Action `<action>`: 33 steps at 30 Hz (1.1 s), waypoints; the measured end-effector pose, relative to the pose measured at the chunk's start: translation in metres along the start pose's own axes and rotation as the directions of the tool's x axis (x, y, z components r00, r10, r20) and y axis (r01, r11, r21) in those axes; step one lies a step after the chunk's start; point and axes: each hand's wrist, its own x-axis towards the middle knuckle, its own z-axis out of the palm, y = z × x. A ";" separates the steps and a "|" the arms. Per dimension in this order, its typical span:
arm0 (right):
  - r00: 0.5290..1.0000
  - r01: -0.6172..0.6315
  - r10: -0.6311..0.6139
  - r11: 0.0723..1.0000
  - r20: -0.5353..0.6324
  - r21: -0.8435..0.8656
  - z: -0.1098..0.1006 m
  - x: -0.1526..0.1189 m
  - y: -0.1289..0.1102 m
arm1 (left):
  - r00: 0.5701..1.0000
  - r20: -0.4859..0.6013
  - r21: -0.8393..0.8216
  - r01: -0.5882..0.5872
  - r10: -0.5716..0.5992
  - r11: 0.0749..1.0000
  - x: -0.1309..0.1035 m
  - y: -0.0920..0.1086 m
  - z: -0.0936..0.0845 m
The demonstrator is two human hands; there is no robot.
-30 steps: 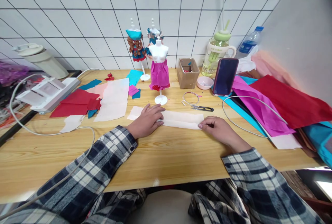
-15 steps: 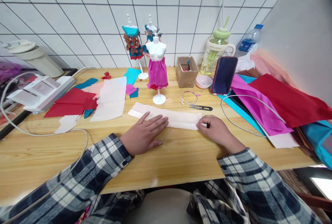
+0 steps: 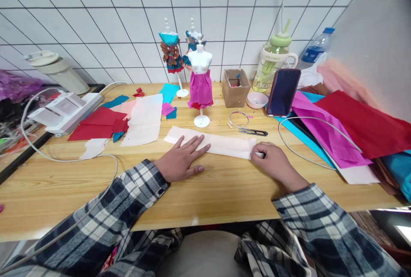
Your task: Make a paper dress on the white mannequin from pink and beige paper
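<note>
A long strip of pale pink crepe paper (image 3: pixel 224 144) lies flat on the wooden table, with a fold line along its length. My left hand (image 3: pixel 180 159) rests palm down across its left part, fingers spread. At the strip's right end, my right hand (image 3: pixel 272 159) pinches the edge between thumb and fingertips. Just beyond the strip are black thread snips (image 3: pixel 253 132) and a coil of thin wire (image 3: pixel 239 118). Behind it stands a small white mannequin (image 3: pixel 201 84) in a magenta skirt with a red hem.
Two dressed mannequins (image 3: pixel 170 52) stand at the wall, near a cardboard box (image 3: pixel 236 90) and a pink bowl (image 3: pixel 257 100). A phone (image 3: pixel 283 93) leans before a drink bottle (image 3: pixel 274 56). Coloured sheets (image 3: pixel 362 123) pile at right; scraps (image 3: pixel 98 123) and a power strip (image 3: pixel 67 112) lie left.
The view has shifted slightly, moving the scene a little rightward. My left fingers are spread wider on the strip; my right hand keeps its pinch at the end.
</note>
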 end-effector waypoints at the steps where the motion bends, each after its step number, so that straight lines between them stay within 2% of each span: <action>1: 1.000 0.003 -0.003 1.000 -0.004 -0.005 0.000 -0.001 0.000 | 1.000 0.000 0.004 -0.010 0.010 1.000 0.000 0.000 0.000; 6: 0.999 0.008 -0.012 0.995 -0.038 -0.102 0.002 -0.006 0.000 | 1.000 0.017 0.001 -0.011 0.011 1.000 0.001 0.001 -0.003; 9: 0.993 -0.030 0.010 0.986 -0.117 -0.163 0.004 -0.008 -0.001 | 0.998 -0.068 0.044 0.010 -0.007 0.999 0.001 0.007 -0.002; 12: 0.990 -0.081 0.066 0.989 -0.123 -0.126 0.005 -0.009 -0.001 | 0.989 -0.142 0.099 -0.027 0.041 0.995 0.002 0.015 -0.002; 18: 0.981 -0.159 0.165 0.985 -0.099 0.069 0.007 -0.008 0.003 | 0.984 -0.152 0.096 -0.075 0.089 0.993 0.006 0.024 -0.005; 22: 0.984 -0.152 0.154 0.988 -0.094 0.033 0.005 -0.008 0.004 | 0.980 -0.179 0.103 -0.064 0.082 0.993 0.005 0.026 -0.006; 24: 0.981 -0.112 0.105 0.993 -0.162 -0.040 0.003 -0.012 -0.005 | 0.980 -0.185 0.104 -0.055 0.073 0.993 0.004 0.027 -0.006; 27: 0.964 0.021 -0.080 0.974 -0.255 -0.227 0.004 -0.025 -0.036 | 0.976 -0.203 0.110 -0.060 0.082 0.992 0.005 0.028 -0.005; 30: 0.962 0.203 -0.250 0.921 -0.106 -0.331 0.016 -0.038 -0.073 | 0.972 -0.200 0.118 -0.102 0.124 0.988 0.006 0.028 -0.002; 33: 0.963 0.243 -0.268 0.906 -0.025 -0.346 0.033 -0.043 -0.094 | 0.980 -0.134 0.107 -0.132 0.146 0.985 0.008 0.026 0.002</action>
